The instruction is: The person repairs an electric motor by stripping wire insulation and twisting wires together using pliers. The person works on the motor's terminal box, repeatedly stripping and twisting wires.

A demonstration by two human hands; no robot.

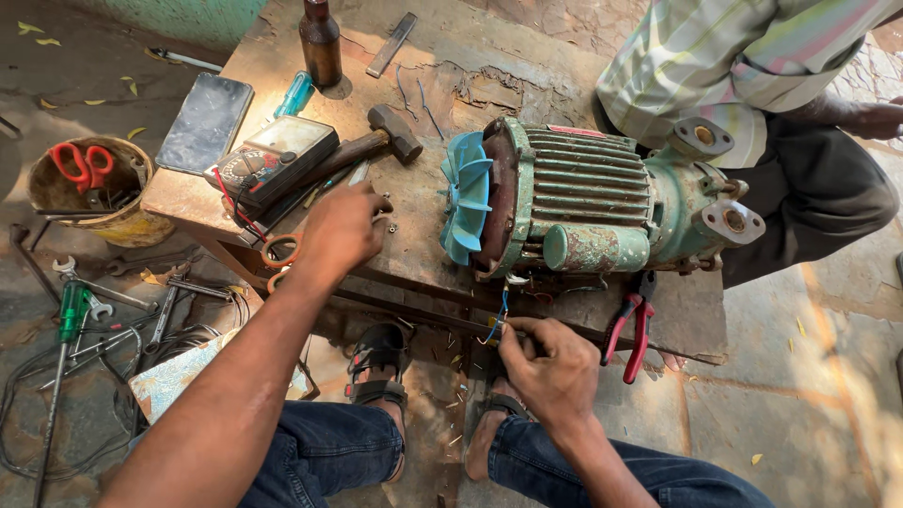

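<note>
A green finned electric motor pump with a light blue fan lies on its side on a worn wooden table. My right hand pinches thin wires that hang from under the motor at the table's front edge. My left hand rests on the table left of the fan, fingers curled over something small I cannot make out, close to a hammer and a few small nuts.
On the table: an analog multimeter, a dark phone, a brown bottle, red pliers. Another person's leg and striped shirt at the right. A bucket with red scissors and loose wrenches lie on the ground.
</note>
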